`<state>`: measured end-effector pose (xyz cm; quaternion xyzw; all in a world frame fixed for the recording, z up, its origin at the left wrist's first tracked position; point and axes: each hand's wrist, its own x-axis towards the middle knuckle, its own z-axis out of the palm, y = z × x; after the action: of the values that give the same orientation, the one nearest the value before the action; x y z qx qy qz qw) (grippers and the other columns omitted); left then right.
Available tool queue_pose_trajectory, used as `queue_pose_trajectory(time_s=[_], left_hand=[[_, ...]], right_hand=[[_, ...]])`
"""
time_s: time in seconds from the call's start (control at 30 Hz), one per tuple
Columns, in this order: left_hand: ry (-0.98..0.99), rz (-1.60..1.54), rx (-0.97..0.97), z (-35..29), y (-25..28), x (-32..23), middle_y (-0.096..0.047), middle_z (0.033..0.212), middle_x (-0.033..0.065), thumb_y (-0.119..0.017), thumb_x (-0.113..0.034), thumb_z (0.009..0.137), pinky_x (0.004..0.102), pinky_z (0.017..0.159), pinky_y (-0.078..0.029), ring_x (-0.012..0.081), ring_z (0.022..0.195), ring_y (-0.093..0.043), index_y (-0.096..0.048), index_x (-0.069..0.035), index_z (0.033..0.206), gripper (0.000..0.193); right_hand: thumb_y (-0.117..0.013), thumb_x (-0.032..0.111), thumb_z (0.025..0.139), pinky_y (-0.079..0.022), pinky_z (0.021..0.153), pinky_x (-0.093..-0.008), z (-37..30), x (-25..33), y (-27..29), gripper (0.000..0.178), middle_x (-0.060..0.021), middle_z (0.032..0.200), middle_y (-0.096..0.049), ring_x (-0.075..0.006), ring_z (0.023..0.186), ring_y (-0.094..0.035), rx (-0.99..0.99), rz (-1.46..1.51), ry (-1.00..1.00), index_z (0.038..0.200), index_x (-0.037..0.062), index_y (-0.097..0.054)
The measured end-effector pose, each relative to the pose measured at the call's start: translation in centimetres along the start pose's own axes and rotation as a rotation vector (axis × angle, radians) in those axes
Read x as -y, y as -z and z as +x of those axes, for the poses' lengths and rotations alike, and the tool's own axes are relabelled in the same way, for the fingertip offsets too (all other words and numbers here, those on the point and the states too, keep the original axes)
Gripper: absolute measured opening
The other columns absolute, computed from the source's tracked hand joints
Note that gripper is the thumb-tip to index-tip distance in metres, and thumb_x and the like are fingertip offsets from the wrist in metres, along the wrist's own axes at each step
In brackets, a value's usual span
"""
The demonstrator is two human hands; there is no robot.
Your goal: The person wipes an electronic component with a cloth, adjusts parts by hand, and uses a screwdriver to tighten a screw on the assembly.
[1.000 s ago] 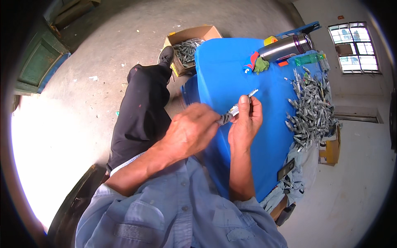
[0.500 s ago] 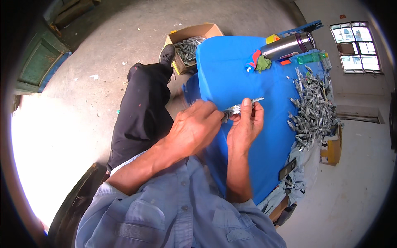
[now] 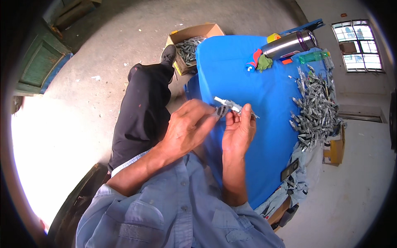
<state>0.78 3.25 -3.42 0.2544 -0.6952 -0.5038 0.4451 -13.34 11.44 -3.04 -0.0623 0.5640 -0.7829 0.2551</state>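
Over the near edge of the blue-covered table (image 3: 264, 140), my right hand (image 3: 239, 134) is closed, thumb against fingers, on a small bundle of slim white-and-grey sticks (image 3: 233, 106). One white stick end points up and to the left out of it. To its left, my left hand (image 3: 188, 124) pinches a crumpled piece of dark-striped, greyish film (image 3: 222, 110). The film lies against the bundle; whether they are joined I cannot tell. Left fingertips are slightly blurred. A large heap of similar slim grey pieces (image 3: 316, 109) covers the table's right side.
An open cardboard box (image 3: 211, 31) of more grey pieces stands on the floor past my foot. Along the table's far side lie a steel flask (image 3: 285, 45), a green bottle (image 3: 313, 57), and a crumpled green cloth (image 3: 264, 63). A dark phone-like device (image 3: 289, 170) rests at the right edge.
Both hands have shifted slightly left. The bundle in my right hand has turned, its white stick now pointing up-left, and the striped film shows more fully at my left fingers.
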Motion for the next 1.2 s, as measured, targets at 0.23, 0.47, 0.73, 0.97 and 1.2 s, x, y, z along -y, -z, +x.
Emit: queue_pose_trajectory(time_s=[0.23, 0.47, 0.73, 0.97, 1.2], left_hand=[[-0.108, 0.180, -0.018, 0.4, -1.0, 3.2, -0.071, 0.091, 0.0113, -0.082, 0.000, 0.088, 0.0373, 0.070, -0.056, 0.0268, 0.081, -0.070, -0.072, 0.001, 0.099, 0.015], [-0.066, 0.075, -0.071, 0.7, -1.1, 1.5, -0.071, 0.091, 0.0140, -0.080, 0.001, 0.088, 0.0374, 0.068, -0.056, 0.0294, 0.079, -0.070, -0.072, 0.001, 0.099, 0.013], [0.181, 0.195, -0.037, -0.5, -0.9, 5.1, -0.072, 0.090, 0.0141, -0.081, -0.008, 0.089, 0.0395, 0.065, -0.055, 0.0286, 0.071, -0.070, -0.074, 0.000, 0.097, 0.013], [0.023, 0.103, -0.045, 1.6, -1.7, 1.9, -0.070, 0.086, 0.0139, -0.080, -0.003, 0.089, 0.0367, 0.064, -0.055, 0.0271, 0.074, -0.070, -0.073, 0.003, 0.097, 0.012], [0.150, 0.212, 0.094, -1.2, -0.9, 5.5, -0.072, 0.093, 0.0138, -0.081, -0.008, 0.088, 0.0358, 0.055, -0.052, 0.0249, 0.067, -0.069, -0.075, 0.002, 0.100, 0.016]], right_hand=[[-0.076, 0.033, 0.104, -0.062, 0.077, -0.0291, -1.3, 0.4, -0.8, 0.030, -0.0033, 0.097, -0.066, -0.0124, 0.090, -0.066, 0.033, 0.038, -0.033, 0.110, 0.0051, -0.065], [-0.076, 0.034, 0.103, -0.061, 0.077, -0.0291, -0.7, -0.3, 0.3, 0.030, -0.0019, 0.093, -0.065, -0.0122, 0.088, -0.065, -0.011, 0.094, -0.063, 0.107, 0.0069, -0.065], [-0.075, 0.033, 0.105, -0.061, 0.079, -0.0299, -1.2, -0.2, 0.4, 0.027, -0.0021, 0.093, -0.066, -0.0126, 0.088, -0.065, -0.066, 0.121, -0.074, 0.104, 0.0080, -0.064], [-0.075, 0.030, 0.104, -0.061, 0.078, -0.0303, -1.0, -0.9, 0.5, 0.026, -0.0040, 0.098, -0.069, -0.0124, 0.088, -0.067, -0.041, 0.097, -0.037, 0.109, 0.0068, -0.064], [-0.076, 0.020, 0.103, -0.062, 0.075, -0.0298, 0.0, 1.0, 1.1, 0.022, -0.0054, 0.100, -0.068, -0.0146, 0.089, -0.069, -0.005, 0.012, 0.090, 0.113, 0.0047, -0.063]])
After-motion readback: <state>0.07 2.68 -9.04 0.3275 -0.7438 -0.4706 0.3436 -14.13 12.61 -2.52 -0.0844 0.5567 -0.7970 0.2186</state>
